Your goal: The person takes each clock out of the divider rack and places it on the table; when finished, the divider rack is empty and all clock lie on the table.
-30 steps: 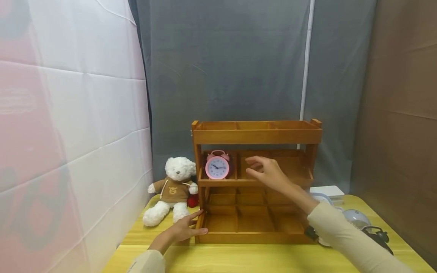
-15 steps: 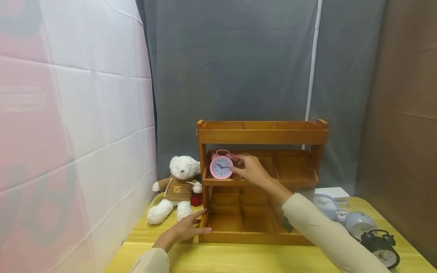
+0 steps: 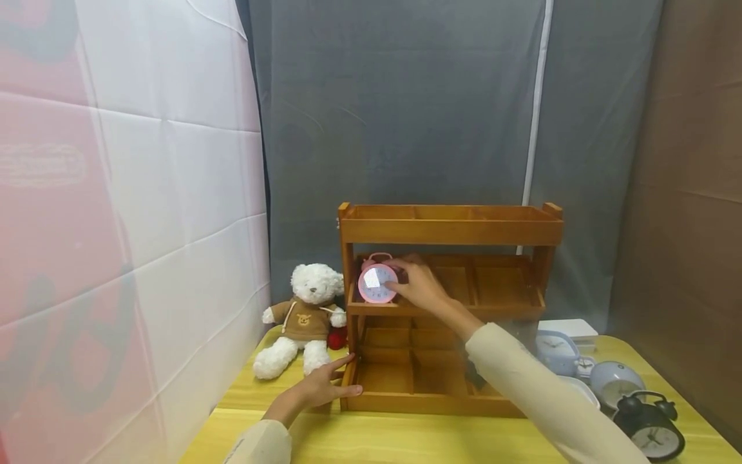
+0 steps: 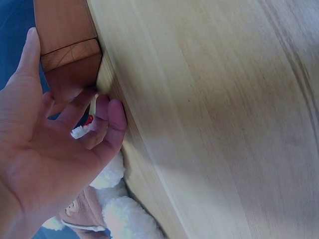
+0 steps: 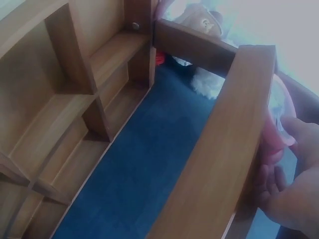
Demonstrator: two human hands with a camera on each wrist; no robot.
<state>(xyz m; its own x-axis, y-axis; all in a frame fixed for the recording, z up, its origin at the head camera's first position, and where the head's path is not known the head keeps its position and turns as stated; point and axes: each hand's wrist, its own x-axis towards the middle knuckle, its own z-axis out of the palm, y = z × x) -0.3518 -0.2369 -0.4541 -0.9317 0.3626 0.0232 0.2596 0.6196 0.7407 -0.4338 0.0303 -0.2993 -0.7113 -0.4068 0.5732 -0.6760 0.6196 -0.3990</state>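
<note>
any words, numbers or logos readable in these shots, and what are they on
Nothing can be quoted.
pink alarm clock: dial numerals washed out by glare, unreadable.
black alarm clock: dial numerals too small to read.
blue clocks: dials too small and blurred.
teddy bear: a bear-face emblem on its brown hoodie, no lettering.
wooden shelf: no markings.

Staged recording booth, not a lived-in room: grey fabric backdrop (image 3: 406, 129) hung behind, white sheeting (image 3: 145, 193) on the left, brown panel (image 3: 695, 193) on the right. A small yellow wooden counter (image 3: 406, 438) carries props only: a three-tier wooden shelf (image 3: 452, 232), a teddy bear (image 3: 304, 316), and several alarm clocks (image 3: 614, 386).
</note>
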